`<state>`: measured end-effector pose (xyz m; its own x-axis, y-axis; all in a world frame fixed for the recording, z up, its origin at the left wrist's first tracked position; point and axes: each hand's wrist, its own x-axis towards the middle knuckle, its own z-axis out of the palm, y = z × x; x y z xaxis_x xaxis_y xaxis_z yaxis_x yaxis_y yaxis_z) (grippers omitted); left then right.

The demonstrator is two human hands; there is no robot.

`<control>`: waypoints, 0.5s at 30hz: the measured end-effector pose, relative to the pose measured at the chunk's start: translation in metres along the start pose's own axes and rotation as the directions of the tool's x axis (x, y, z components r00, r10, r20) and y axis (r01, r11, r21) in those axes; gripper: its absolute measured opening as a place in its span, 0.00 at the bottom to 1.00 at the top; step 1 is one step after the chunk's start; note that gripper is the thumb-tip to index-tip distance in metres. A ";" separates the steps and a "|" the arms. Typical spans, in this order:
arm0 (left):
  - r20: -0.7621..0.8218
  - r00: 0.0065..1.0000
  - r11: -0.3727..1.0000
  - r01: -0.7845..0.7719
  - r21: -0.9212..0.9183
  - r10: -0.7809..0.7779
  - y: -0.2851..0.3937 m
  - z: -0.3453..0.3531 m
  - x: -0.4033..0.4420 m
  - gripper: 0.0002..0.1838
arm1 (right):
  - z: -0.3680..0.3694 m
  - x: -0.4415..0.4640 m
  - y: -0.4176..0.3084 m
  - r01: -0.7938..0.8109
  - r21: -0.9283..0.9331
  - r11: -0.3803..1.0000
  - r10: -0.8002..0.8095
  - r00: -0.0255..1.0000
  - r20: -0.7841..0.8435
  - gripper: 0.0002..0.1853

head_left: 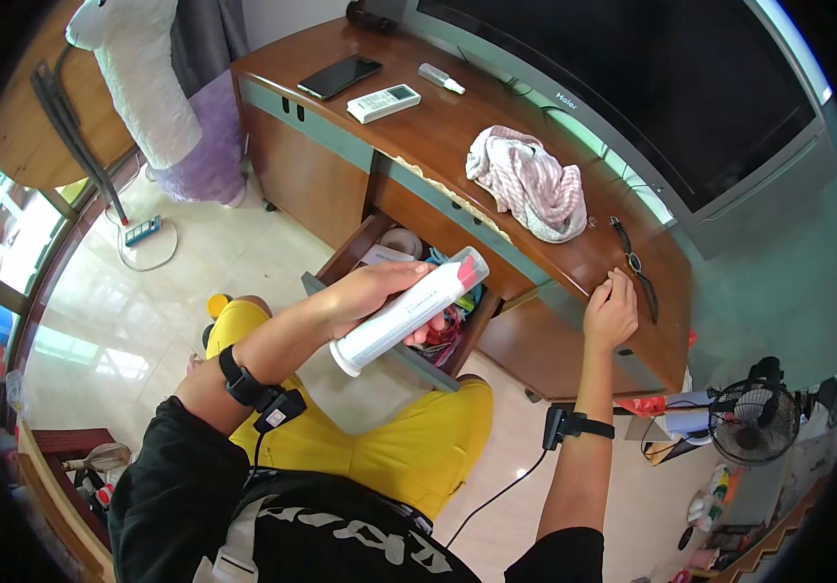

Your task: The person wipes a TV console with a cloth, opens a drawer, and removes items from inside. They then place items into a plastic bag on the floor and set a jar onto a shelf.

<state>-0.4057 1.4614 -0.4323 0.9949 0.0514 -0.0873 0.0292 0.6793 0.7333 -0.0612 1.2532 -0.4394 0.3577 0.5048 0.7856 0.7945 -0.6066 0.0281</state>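
My left hand (379,296) is wrapped round a white spray can (409,316) with a clear cap and a pink nozzle inside it. The can is tilted, its cap end pointing up and to the right, above an open drawer (483,330). My right hand (613,309) rests on the wooden cabinet top (418,136) near its front edge, fingers curled in; whatever they hold, if anything, is hidden. Just beyond that hand lies a wristwatch (635,262) with a dark strap. Tape rolls, cords and other small items fill the drawer, partly covered by my left hand and the can.
A crumpled pink-and-white cloth (527,183), a phone (341,76), a white remote (383,103) and a small clear bottle (441,79) lie on the cabinet. Behind them stands a television (622,78). A fan (754,420) is at the right, a power strip (143,230) on the floor.
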 end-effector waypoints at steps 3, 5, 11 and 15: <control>-0.083 0.996 0.999 -0.036 -0.039 0.032 0.001 0.003 -0.002 0.22 | 0.000 0.000 -0.001 0.000 -0.001 1.000 0.000 1.000 0.002 0.10; -0.155 0.987 0.998 -0.042 -0.050 0.034 0.001 0.004 -0.002 0.23 | -0.002 0.001 -0.002 0.001 0.004 1.000 -0.001 1.000 0.002 0.10; -0.376 0.896 0.737 -0.418 -0.531 0.237 -0.006 -0.004 0.003 0.22 | 0.000 0.000 0.000 0.005 0.006 1.000 -0.005 1.000 -0.003 0.10; -0.493 0.818 0.600 -0.562 -0.570 0.297 -0.006 -0.006 0.000 0.19 | -0.001 0.001 -0.001 0.004 0.007 1.000 -0.004 1.000 -0.006 0.10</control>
<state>-0.4064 1.4623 -0.4405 0.7743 0.6050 -0.1857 -0.5965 0.7957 0.1050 -0.0623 1.2532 -0.4380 0.3516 0.5035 0.7892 0.7994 -0.6003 0.0269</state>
